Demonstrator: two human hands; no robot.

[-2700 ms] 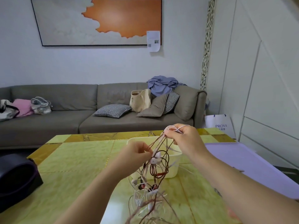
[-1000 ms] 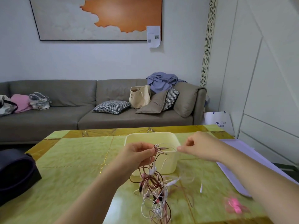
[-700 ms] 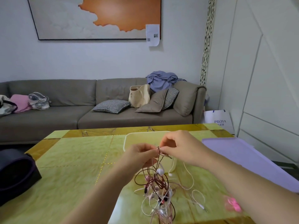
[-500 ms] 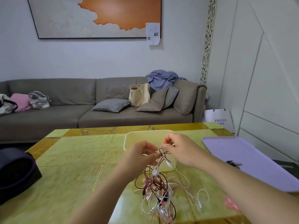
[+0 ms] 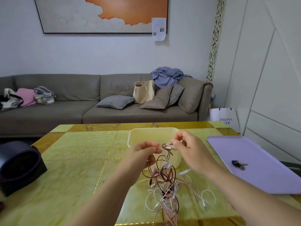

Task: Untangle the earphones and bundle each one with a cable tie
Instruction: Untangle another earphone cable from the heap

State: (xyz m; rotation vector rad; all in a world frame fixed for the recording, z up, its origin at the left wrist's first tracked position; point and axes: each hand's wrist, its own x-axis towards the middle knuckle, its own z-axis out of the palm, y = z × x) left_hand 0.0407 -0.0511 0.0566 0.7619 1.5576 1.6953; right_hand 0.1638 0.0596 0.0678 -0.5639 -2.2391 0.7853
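- Spread a little wider than half a second ago: left hand (image 5: 141, 154) and right hand (image 5: 191, 153), both raised above the table (image 5: 78, 154) in front of the cream tub (image 5: 146, 136).
- Pinched between thumb and forefinger of the curled left fingers (image 5: 154, 149): a thin strand at the top of the earphones (image 5: 164, 178).
- Curled likewise, right fingers (image 5: 175, 142), gripping pale strands at the same height.
- Bridging the short gap between the two hands: a metallic jack plug (image 5: 170, 147), roughly level.
- Hanging from those two grips: a knot of dark red-brown, pink and white cables, earbuds caught within.
- Resting on the table near its front edge: the lower part of that bundle.
- Lying loose just right of the tangle, flat on the table: a white cable loop (image 5: 207, 197) with a small plug at its end.
- Set at the right side of the table, well apart from the earphones: a lilac tray (image 5: 268, 173) with keys (image 5: 239, 165) on it.
- Standing at the left edge: a dark rounded object (image 5: 17, 167).
- Beyond the table: a grey sofa (image 5: 65, 110) with cushions, bags and a blue cloth.
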